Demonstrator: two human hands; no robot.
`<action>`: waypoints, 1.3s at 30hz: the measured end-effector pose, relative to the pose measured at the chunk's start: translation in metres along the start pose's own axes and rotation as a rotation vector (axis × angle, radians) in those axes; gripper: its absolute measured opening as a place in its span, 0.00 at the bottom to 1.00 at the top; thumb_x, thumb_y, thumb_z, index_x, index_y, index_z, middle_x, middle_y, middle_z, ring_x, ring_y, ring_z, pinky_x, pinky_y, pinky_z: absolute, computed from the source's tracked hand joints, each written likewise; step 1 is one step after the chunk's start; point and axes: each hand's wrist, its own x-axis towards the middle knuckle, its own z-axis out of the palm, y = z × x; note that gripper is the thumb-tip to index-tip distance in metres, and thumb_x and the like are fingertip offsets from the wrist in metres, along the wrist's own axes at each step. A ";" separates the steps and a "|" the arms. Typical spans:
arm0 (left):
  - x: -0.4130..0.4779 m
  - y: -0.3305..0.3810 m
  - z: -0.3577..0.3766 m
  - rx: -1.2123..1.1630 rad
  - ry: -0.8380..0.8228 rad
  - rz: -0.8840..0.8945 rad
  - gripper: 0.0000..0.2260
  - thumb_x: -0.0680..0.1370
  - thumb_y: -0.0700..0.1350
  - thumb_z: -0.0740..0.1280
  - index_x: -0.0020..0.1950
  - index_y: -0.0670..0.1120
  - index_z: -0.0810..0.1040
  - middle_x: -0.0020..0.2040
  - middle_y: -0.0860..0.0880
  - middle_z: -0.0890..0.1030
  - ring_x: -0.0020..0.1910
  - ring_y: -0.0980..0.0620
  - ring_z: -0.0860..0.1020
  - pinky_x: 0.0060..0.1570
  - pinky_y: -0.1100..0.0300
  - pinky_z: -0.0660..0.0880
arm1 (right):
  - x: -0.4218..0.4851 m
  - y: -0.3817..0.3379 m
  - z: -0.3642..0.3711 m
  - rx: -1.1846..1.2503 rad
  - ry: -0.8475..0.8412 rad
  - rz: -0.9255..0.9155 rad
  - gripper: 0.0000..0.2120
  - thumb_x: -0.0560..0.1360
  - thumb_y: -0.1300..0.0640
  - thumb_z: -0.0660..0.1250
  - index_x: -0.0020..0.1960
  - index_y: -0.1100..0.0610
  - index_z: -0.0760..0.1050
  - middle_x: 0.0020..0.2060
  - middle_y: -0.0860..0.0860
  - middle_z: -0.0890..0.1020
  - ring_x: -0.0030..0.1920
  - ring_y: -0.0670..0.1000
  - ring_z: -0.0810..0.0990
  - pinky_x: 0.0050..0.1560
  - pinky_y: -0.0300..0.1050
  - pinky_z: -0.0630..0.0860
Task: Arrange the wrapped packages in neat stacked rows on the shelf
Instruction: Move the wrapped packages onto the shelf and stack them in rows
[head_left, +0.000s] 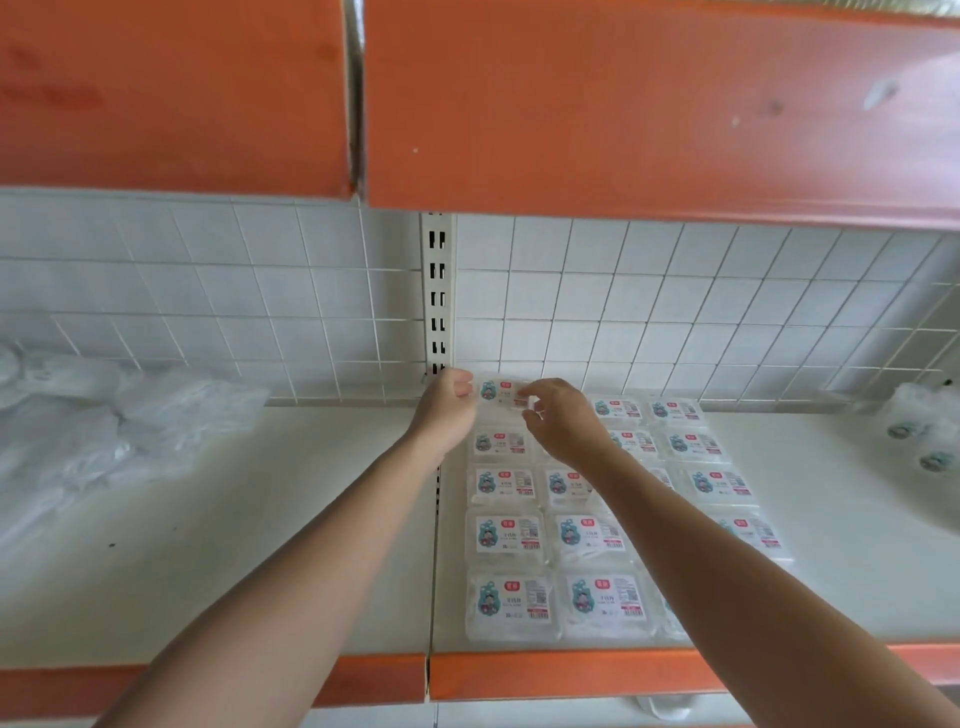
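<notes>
Clear wrapped packages with white labels and a blue cartoon figure lie in rows on the white shelf (857, 587), right of the upright. The rearmost package (497, 393) of the left row sits by the wire back grid. My left hand (448, 402) grips its left edge with curled fingers. My right hand (561, 415) pinches its right edge. Nearer rows include a front package (511, 603) and a second one (607, 600) beside it. My right forearm hides part of the middle and right rows.
A heap of crumpled clear plastic bags (93, 415) lies on the left shelf section. More bagged packages (930, 431) sit at the far right. An orange upper shelf (623, 104) overhangs closely. A slotted upright (439, 296) divides the sections. An orange lip (571, 673) edges the front.
</notes>
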 end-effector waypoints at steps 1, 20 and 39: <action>0.002 -0.001 0.000 0.010 -0.021 0.002 0.18 0.80 0.35 0.57 0.70 0.43 0.68 0.68 0.46 0.73 0.65 0.50 0.71 0.60 0.59 0.67 | 0.000 0.001 0.001 0.001 -0.006 0.010 0.15 0.79 0.61 0.62 0.65 0.55 0.75 0.64 0.54 0.75 0.59 0.52 0.77 0.62 0.46 0.73; 0.007 -0.023 0.009 0.043 -0.045 0.004 0.20 0.81 0.37 0.56 0.73 0.46 0.65 0.71 0.47 0.71 0.68 0.50 0.70 0.60 0.60 0.68 | -0.001 0.003 0.008 -0.085 -0.082 -0.045 0.21 0.78 0.64 0.56 0.68 0.49 0.73 0.71 0.49 0.69 0.69 0.49 0.70 0.68 0.44 0.66; -0.041 -0.003 0.048 0.748 0.012 0.539 0.23 0.81 0.46 0.59 0.75 0.44 0.60 0.74 0.44 0.62 0.75 0.45 0.59 0.72 0.50 0.62 | -0.047 0.037 -0.032 -0.308 -0.128 -0.102 0.28 0.80 0.42 0.58 0.77 0.45 0.55 0.77 0.49 0.57 0.77 0.52 0.54 0.75 0.57 0.56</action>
